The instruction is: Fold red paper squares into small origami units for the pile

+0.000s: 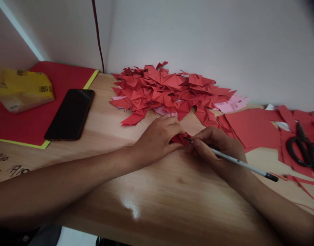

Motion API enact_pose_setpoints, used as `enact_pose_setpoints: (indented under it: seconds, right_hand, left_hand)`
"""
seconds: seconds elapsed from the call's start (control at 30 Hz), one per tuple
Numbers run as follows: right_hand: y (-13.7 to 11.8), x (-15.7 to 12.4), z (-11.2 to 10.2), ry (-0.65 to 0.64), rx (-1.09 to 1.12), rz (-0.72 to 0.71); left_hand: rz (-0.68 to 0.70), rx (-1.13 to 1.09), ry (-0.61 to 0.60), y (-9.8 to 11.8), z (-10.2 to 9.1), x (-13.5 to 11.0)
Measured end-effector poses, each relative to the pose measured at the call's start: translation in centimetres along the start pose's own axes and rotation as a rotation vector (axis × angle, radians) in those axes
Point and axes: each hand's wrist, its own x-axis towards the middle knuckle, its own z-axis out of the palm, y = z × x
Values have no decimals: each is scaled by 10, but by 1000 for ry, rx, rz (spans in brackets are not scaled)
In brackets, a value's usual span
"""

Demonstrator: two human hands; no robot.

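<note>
Near the middle of the wooden table, my left hand [160, 140] is closed on a small folded piece of red paper [181, 139]. My fingers and thumb cover much of that piece. In my right hand [214, 141] is a thin pen [239, 161] with a pale barrel and a black end, held in a writing grip. Its dark tip meets or nearly meets the red paper. Just behind both hands lies a big heap of folded red paper pieces [162, 89], with a few pink ones [232, 104] among them.
Flat red paper squares [251, 128] and black-handled scissors [301, 150] lie at right, with thin red strips [307, 189] nearby. At left, a black phone [71, 114] and a yellow packet [24, 89] rest on large red sheets [67, 73]. A wall [210, 37] stands behind the table [136, 205].
</note>
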Motion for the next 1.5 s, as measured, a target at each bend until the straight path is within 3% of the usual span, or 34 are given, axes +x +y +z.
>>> enact_pose_setpoints:
  seconds: [0.47, 0.97, 1.5]
  right_hand:
    - [1, 0, -1, -7, -20, -20]
    - [1, -2, -3, 78, -38, -4]
    - [7, 0, -4, 20, -50, -2]
  left_hand:
    - [6, -3, -1, -2, 1, -1]
    - [-12, -19, -5, 0, 0, 0]
    - [-9, -5, 4, 1, 1, -1]
